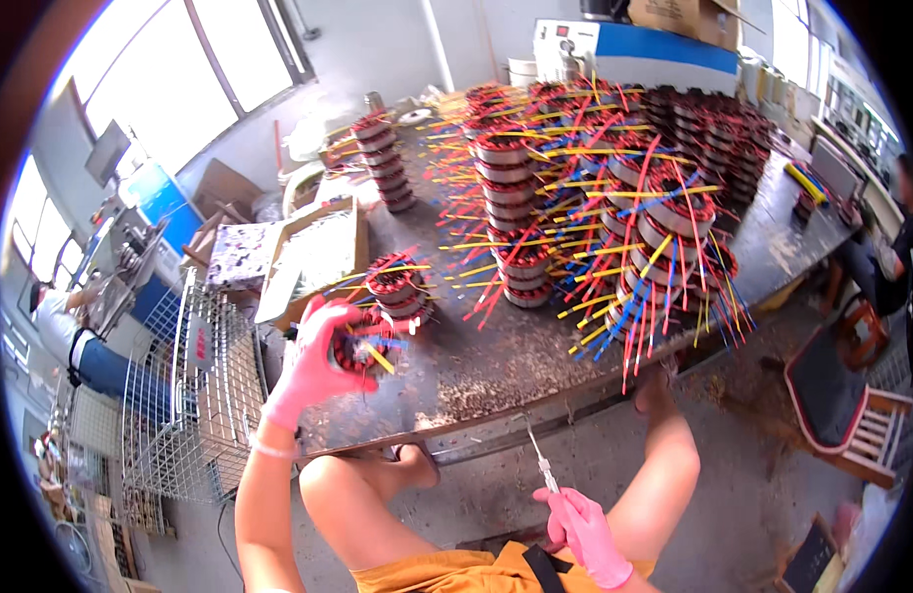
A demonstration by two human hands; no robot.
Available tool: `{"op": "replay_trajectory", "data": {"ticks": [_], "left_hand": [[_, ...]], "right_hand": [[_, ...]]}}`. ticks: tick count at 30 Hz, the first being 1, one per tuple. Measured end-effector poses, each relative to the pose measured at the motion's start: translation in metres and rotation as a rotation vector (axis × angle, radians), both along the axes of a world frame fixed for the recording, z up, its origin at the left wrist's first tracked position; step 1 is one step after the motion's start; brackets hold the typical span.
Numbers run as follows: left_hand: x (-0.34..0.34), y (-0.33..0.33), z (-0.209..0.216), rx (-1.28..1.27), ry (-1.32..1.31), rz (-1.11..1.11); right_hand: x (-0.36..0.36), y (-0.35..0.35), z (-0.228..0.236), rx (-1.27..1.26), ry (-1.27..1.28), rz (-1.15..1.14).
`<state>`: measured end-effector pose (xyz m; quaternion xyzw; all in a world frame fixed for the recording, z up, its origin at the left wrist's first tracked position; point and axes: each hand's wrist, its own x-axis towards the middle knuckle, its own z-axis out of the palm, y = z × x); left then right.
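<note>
My left hand (323, 364), in a pink glove, grips a motor stator (355, 348) above the table's near left edge. Red, blue and yellow wire ends stick out of that stator to the right. My right hand (587, 534), also gloved in pink, is closed around a slim tool (544, 468) with a pale handle and a thin metal tip; its exact kind is unclear. The tool points up toward the table edge, apart from the held stator. Just behind my left hand, a short stack of stators (397, 287) stands on the table.
Tall stator stacks with splayed wires (664, 237) crowd the table (456, 371). Another stack (382, 163) and an open cardboard box (360, 240) stand left. A wire-mesh cart (194, 395) sits beside the table, a chair (827, 385) at right. Other people (105, 331) are at both sides.
</note>
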<state>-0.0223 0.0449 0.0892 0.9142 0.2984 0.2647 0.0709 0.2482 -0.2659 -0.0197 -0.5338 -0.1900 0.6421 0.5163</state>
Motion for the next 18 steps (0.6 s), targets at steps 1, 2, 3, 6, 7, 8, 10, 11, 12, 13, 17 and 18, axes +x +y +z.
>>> {"op": "replay_trajectory", "data": {"ticks": [1, 2, 3, 6, 7, 8, 10, 11, 12, 13, 17, 18], "left_hand": [[0.015, 0.009, 0.01, -0.032, -0.013, 0.074], [0.012, 0.028, 0.009, -0.154, -0.085, 0.064], [0.009, 0.048, 0.008, -0.275, -0.159, 0.047], [0.02, 0.073, 0.019, -0.096, -0.076, 0.129], [0.025, 0.08, 0.016, 0.007, -0.03, 0.159], [0.032, 0.084, 0.012, -0.072, -0.14, 0.181], [0.04, 0.096, 0.007, -0.039, -0.108, 0.217], [0.042, 0.101, 0.005, -0.024, -0.09, 0.238], [0.042, 0.105, 0.004, -0.046, -0.088, 0.248], [0.048, 0.107, -0.001, -0.073, -0.097, 0.248], [0.055, 0.11, -0.014, -0.049, -0.085, 0.257], [0.053, 0.111, -0.015, -0.029, -0.069, 0.257]], "right_hand": [[0.004, 0.0, -0.003, -0.006, 0.028, -0.013], [0.003, 0.002, -0.005, -0.002, 0.067, -0.004], [0.002, 0.003, -0.006, 0.001, 0.105, 0.002], [-0.004, 0.004, -0.003, 0.105, 0.13, -0.031], [-0.005, 0.002, -0.001, 0.138, 0.133, -0.062], [-0.004, 0.001, -0.003, 0.153, 0.139, -0.076], [-0.001, 0.002, 0.0, 0.136, 0.1, -0.09], [0.0, 0.002, 0.001, 0.125, 0.082, -0.094], [0.0, 0.003, 0.002, 0.122, 0.083, -0.092], [0.002, 0.003, 0.002, 0.113, 0.077, -0.098], [0.003, 0.005, 0.008, 0.089, 0.063, -0.082], [0.002, 0.005, 0.007, 0.098, 0.067, -0.079]]}}
